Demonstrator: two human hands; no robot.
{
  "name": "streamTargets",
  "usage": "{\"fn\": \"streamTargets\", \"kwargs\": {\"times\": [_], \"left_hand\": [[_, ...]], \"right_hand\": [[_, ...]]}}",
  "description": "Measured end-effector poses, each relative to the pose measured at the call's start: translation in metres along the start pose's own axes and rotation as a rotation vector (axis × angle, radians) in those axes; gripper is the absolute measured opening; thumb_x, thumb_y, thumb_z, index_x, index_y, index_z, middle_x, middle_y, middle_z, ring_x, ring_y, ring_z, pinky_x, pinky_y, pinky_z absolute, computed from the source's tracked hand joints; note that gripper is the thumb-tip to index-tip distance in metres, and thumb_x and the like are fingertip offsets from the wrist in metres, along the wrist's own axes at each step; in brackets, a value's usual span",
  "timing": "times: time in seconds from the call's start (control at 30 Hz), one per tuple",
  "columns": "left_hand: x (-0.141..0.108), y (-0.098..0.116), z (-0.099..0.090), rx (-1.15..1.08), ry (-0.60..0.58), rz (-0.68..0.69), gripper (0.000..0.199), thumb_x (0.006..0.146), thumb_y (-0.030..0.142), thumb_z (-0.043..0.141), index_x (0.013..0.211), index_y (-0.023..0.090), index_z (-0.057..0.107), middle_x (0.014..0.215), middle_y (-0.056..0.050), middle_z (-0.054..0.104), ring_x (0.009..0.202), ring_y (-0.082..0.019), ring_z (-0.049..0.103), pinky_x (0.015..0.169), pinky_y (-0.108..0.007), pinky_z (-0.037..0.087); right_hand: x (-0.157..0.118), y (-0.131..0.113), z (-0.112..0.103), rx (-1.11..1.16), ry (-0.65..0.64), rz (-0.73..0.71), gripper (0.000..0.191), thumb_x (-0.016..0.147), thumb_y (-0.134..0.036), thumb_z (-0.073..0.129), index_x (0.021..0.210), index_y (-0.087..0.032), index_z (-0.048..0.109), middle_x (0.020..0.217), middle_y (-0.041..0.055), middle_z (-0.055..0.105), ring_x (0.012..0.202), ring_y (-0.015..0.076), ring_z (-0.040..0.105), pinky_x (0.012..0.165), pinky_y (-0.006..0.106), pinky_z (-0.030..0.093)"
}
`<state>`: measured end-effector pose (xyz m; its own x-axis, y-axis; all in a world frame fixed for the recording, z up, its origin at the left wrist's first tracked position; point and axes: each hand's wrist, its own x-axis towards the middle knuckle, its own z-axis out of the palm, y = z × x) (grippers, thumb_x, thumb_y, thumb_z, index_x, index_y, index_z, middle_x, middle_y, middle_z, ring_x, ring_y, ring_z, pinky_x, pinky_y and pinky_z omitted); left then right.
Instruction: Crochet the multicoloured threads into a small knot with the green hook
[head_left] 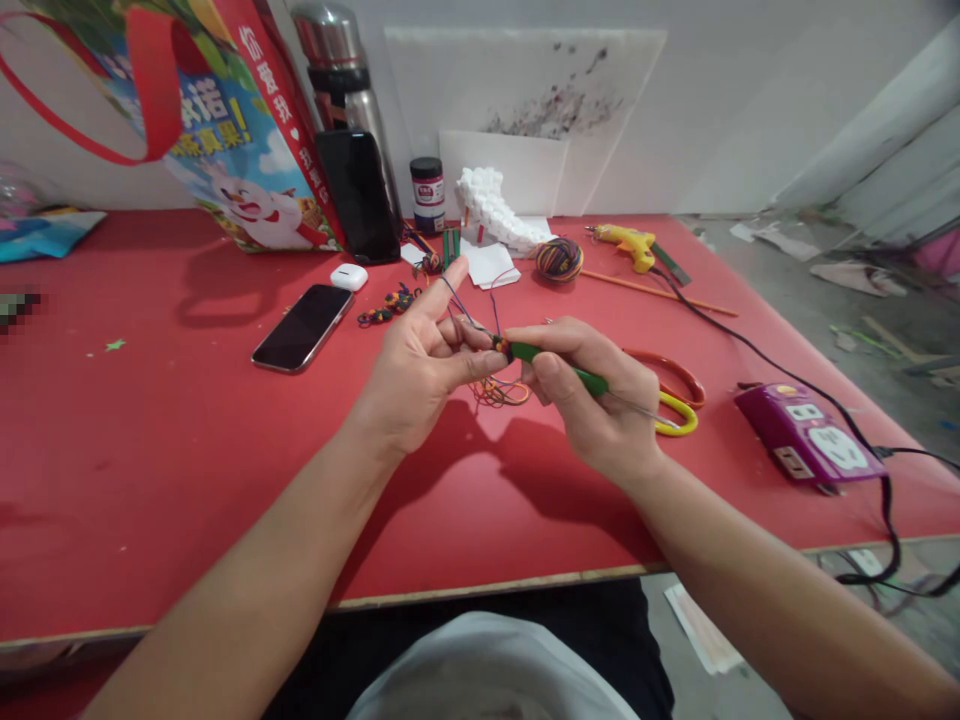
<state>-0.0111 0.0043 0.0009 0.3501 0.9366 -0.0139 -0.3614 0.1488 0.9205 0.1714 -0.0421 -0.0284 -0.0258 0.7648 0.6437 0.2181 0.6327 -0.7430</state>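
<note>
Left hand (412,375) pinches yarn (501,346), right hand (611,415) grips hook (592,381); red tabletop (187,460), pale wall (720,100) behind.

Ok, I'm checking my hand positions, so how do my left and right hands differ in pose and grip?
Your left hand points its index finger forward, a yarn strand at its tip; your right hand points its index finger leftward. The left hand pinches a small multicoloured piece; the right hand grips a green-handled tool. Both hands work close together over the red table.
</note>
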Motion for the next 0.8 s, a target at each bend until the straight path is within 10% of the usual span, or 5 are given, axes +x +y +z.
{"fn": "streamTargets", "kwargs": {"times": [0.8], "left_hand": [[0.005,0.001,-0.013,0.23,-0.106,0.108,0.099,0.06,0.01,0.101,0.152,0.027,0.067,0.075,0.003,0.07,0.073,-0.014,0.069,0.071,-0.024,0.062]], "right_hand": [[0.015,-0.005,-0.035,0.16,-0.072,0.155,0.014,0.097,-0.026,0.078,0.098,-0.024,0.091,0.08,0.0039,0.078,0.065,0.015,0.063,0.062,0.031,0.052]]}}
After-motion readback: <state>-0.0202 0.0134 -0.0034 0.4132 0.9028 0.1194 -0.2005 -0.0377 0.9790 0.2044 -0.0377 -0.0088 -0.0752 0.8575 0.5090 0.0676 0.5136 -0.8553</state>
